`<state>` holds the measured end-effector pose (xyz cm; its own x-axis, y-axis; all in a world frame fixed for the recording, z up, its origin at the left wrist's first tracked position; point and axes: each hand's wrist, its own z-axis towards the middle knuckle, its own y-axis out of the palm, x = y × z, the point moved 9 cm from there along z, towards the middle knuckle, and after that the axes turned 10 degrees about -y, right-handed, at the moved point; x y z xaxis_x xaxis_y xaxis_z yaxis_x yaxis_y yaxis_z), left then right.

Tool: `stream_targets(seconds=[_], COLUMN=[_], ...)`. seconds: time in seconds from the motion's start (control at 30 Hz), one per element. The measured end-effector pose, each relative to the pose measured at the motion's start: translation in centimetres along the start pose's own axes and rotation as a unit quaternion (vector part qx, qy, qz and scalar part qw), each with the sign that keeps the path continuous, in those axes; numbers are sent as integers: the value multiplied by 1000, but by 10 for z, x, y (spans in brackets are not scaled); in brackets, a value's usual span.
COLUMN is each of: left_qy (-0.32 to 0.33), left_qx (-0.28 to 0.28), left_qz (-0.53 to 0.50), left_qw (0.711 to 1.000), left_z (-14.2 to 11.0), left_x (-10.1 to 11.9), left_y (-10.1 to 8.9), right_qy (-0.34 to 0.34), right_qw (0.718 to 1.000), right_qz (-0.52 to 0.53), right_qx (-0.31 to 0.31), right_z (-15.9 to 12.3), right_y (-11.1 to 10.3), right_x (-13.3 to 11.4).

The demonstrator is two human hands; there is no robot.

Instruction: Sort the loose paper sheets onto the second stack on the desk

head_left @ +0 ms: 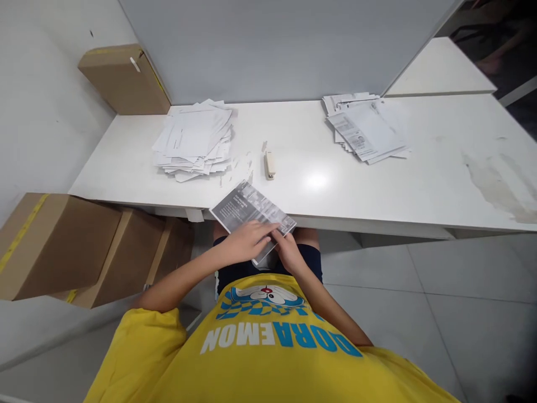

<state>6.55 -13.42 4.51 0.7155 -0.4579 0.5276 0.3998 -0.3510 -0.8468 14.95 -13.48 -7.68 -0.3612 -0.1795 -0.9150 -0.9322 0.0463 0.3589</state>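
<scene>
- Head view, far left: brown cardboard cartons with yellow tape (54,246) stand beside the long white table (436,173), and a closed brown cardboard box (121,81) sits at its back left corner.
- Next to that box we see a tall, uneven stack of white paper sheets (195,134), its edges fanned out.
- At the table's front edge lies our thing in hand, a dark grey printed paper with white lettering (243,204), tilted, partly over the tabletop and partly over our lap.
- Our left hand (247,242) lies across its face, fingers loosely stretched toward the right corner; we cannot tell whether they pinch it.
- Just beyond the printed paper rests a small cream-coloured stapler (269,165), untouched.
- Our right hand (288,251) is closed lightly on the lower right edge.
- To handle it well, we should bear gently, keep the edges even, and lay the whole paper on the table so it does not bend over the edge.
- Further right, a looser pile of printed white sheets (369,129) lies askew.
</scene>
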Motion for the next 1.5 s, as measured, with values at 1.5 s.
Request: stream_targets(seconds=[1.5], left_qy=[-62], left_qx=[386], left_qz=[-234], left_qw=[890], left_z=[-70], left_x=[-68], left_y=[-44], right_qy=[0], right_qw=[994], right_qz=[71], right_qx=[84], right_z=[23], right_y=[-50], right_x=[-12])
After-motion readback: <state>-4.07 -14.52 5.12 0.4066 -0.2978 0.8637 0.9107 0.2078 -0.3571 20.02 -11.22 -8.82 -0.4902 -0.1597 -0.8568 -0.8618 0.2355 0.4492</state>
